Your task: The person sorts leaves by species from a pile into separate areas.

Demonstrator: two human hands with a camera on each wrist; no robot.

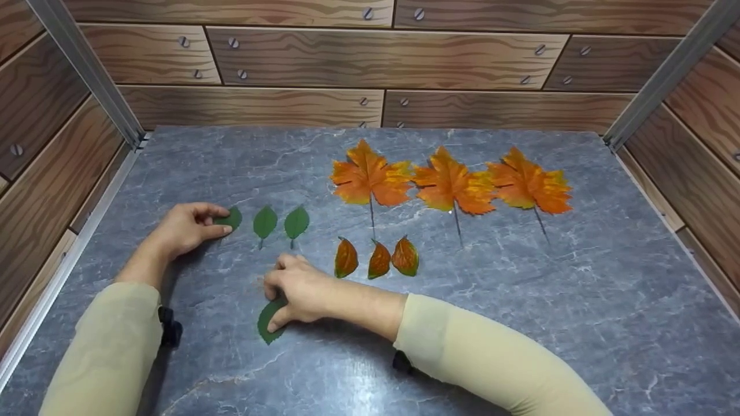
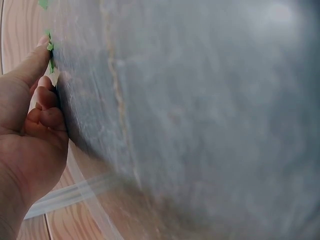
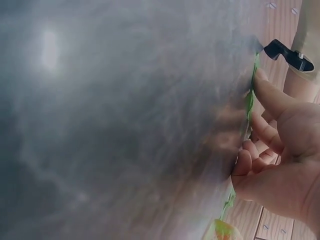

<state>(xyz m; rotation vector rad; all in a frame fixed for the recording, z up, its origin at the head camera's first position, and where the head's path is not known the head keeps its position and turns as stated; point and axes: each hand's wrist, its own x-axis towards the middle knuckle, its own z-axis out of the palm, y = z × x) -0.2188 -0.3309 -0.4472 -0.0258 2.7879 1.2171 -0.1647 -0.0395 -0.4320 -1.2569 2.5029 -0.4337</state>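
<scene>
On the left side of the table my left hand (image 1: 188, 228) holds a small green leaf (image 1: 232, 218) by its edge, thumb and index finger on it. Right of that leaf, two more green leaves (image 1: 265, 222) lie in line with it, stems toward me. Nearer the front, my right hand (image 1: 303, 292) has another green leaf (image 1: 267, 323) between thumb and fingers, low over the tabletop; the fingers cover its upper part. The right wrist view shows this leaf (image 3: 250, 102) edge-on along the fingertips.
Three orange maple leaves (image 1: 370, 179) with long stems lie in a row at the back of the grey marbled table (image 1: 578, 323). Below them are three small brown-orange leaves (image 1: 346, 258), close to my right forearm. Wood-patterned walls (image 1: 387, 58) border the table.
</scene>
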